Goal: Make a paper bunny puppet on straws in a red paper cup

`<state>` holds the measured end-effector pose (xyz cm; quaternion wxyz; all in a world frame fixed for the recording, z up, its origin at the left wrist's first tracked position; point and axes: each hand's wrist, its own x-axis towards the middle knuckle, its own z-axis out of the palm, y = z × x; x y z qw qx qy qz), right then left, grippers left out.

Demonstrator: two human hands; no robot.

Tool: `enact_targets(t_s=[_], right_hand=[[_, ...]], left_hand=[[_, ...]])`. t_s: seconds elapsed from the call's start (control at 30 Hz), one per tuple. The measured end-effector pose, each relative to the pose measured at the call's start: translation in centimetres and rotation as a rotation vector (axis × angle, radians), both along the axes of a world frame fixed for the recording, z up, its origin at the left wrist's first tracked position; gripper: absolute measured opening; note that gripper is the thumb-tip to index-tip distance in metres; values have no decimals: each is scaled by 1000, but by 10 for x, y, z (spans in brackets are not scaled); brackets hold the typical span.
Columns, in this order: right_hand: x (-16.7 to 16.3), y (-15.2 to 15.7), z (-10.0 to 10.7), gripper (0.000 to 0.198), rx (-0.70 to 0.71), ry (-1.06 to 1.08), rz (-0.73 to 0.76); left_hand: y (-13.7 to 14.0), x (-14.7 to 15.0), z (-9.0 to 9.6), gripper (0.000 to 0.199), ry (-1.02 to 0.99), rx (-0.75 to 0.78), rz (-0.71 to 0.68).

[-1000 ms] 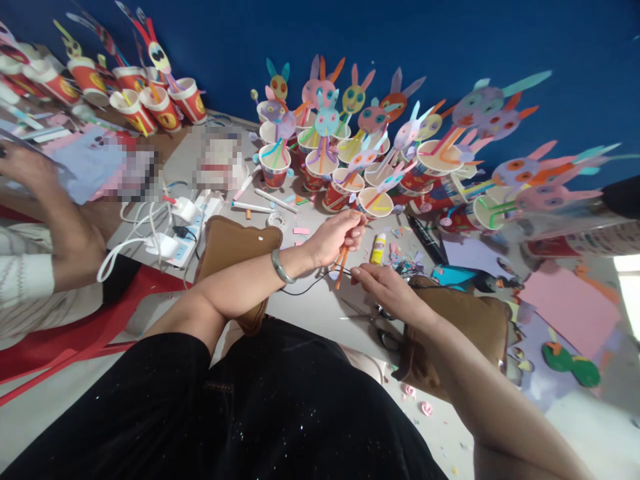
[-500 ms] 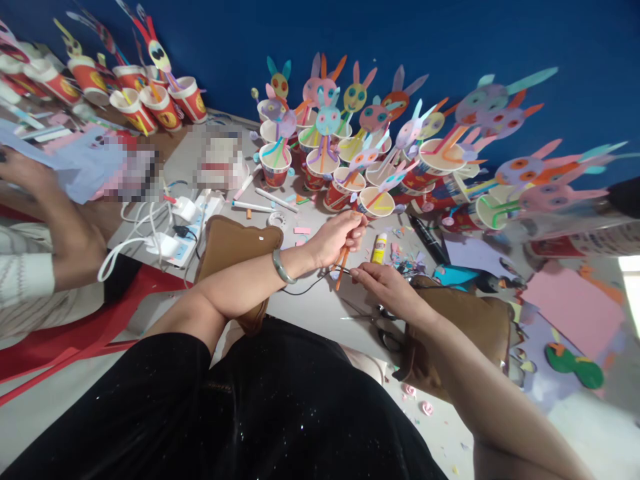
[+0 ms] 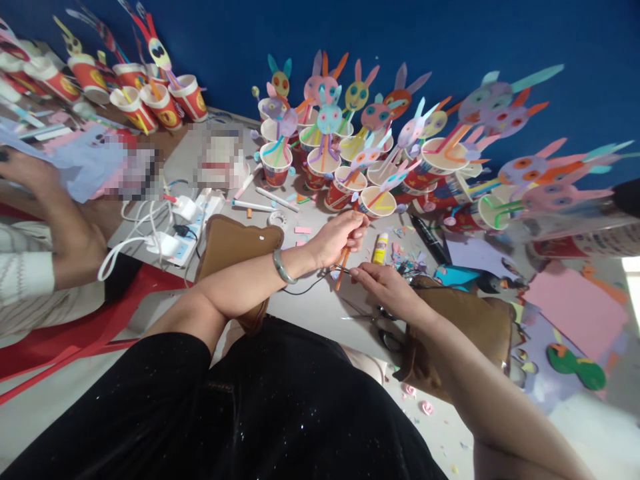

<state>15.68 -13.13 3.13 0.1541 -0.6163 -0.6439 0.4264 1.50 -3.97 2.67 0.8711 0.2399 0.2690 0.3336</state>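
Note:
My left hand (image 3: 340, 239), a bracelet on its wrist, is closed around an orange straw (image 3: 343, 259), whose lower end sticks out below the fingers. My right hand (image 3: 383, 283) pinches a thin tool with a metal tip (image 3: 342, 269). Its tip meets or crosses the straw just below my left hand; I cannot tell its kind. A thin black cord (image 3: 310, 290) runs from near the tip toward the left. Scissors (image 3: 387, 327) lie under my right hand, and a yellow glue tube (image 3: 380, 248) stands out between the hands and the cups.
Paper cups (image 3: 377, 202) with paper rabbit heads crowd the back of the table. At left are a power strip (image 3: 193, 230) with white cables and another person's arm (image 3: 75, 220). Brown cushions (image 3: 240, 240) flank my arms. Paper scraps, a black marker (image 3: 430, 240) and pink sheets (image 3: 575, 307) lie right.
The view shifts very slightly. Both hands keep their hold and nearly the same position. The other person's hand at the left moves a little.

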Motion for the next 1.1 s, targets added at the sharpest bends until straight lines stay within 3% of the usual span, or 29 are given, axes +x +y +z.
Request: enact_targets(t_s=[0.97, 1.1], right_hand=[[5, -4, -12, 58, 2, 3, 18], [8, -8, -9, 58, -77, 30, 63]], left_hand=[[-3, 1, 0, 25, 12, 3, 17], [-3, 0, 1, 26, -2, 12, 28]])
